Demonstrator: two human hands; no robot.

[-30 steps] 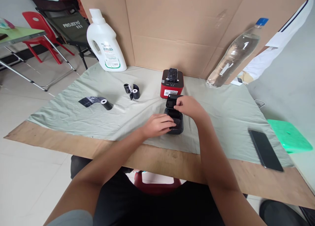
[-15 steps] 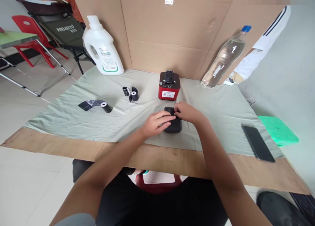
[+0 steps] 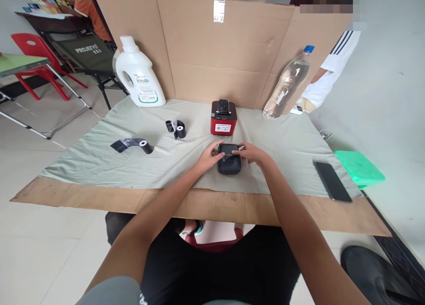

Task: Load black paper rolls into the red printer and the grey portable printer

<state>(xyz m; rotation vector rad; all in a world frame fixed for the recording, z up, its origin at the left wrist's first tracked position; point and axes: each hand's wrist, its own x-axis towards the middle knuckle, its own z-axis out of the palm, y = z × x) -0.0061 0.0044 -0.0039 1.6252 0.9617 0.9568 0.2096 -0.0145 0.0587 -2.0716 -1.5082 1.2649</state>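
Observation:
A small black box-shaped device, apparently a portable label printer (image 3: 229, 165), lies on the cloth near the table's front edge. My left hand (image 3: 207, 158) holds its left side, with the thumb at the top face. From the other side, my right hand (image 3: 253, 153) grips it, thumb over the upper right. Just behind stands a red and black receipt printer (image 3: 223, 127) with a dark strip sticking out of its top. To the left, a black paper roll (image 3: 147, 147) lies partly unwound, and a second black roll (image 3: 180, 130) curls up farther back.
A white detergent jug (image 3: 141, 77) and a blue-capped water bottle (image 3: 288, 86) stand before a cardboard screen (image 3: 212, 48). A phone (image 3: 332, 181) lies at the right, near a green stool (image 3: 360, 167). Behind the screen's right side is a person in a white sleeve (image 3: 340, 52).
My left hand has moved off the device's top to its left side. My right hand has shifted to its right side, uncovering the top face. The camera view has shifted.

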